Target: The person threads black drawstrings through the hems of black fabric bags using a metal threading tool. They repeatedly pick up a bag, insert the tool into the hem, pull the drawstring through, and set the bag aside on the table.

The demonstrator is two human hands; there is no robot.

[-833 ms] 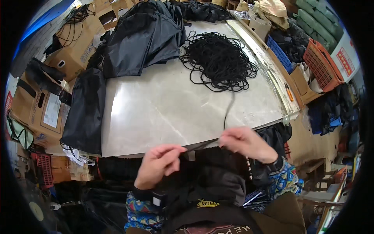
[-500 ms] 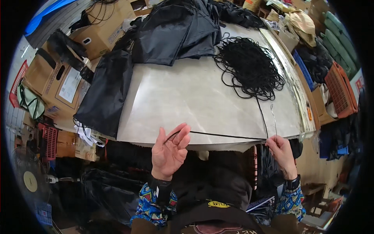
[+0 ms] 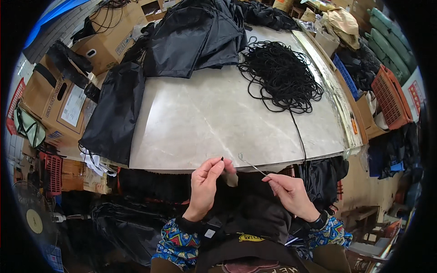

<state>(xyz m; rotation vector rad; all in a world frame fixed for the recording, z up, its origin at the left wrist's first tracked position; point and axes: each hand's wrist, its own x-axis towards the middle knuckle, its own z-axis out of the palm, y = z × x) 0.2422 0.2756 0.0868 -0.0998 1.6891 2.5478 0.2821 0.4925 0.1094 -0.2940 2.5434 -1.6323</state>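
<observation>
My left hand is closed in a pinch near the table's front edge, with the tip of a black cord poking up between thumb and forefinger. To the right of it, my right hand grips a thin metal wire tool, whose looped end points up and left towards the cord tip. The two hands are apart. A tangled heap of black cord lies on the right of the table, and one strand runs from it over the front edge.
The pale table bears folded black fabric at the back and a black fabric piece on the left. An orange-handled cutter lies by the right edge. Cardboard boxes stand left, a red crate right.
My right hand has moved left and now points the wire tool towards my left hand. My left hand has gone from spread fingers with cord across them to a pinch on the cord's tip.
</observation>
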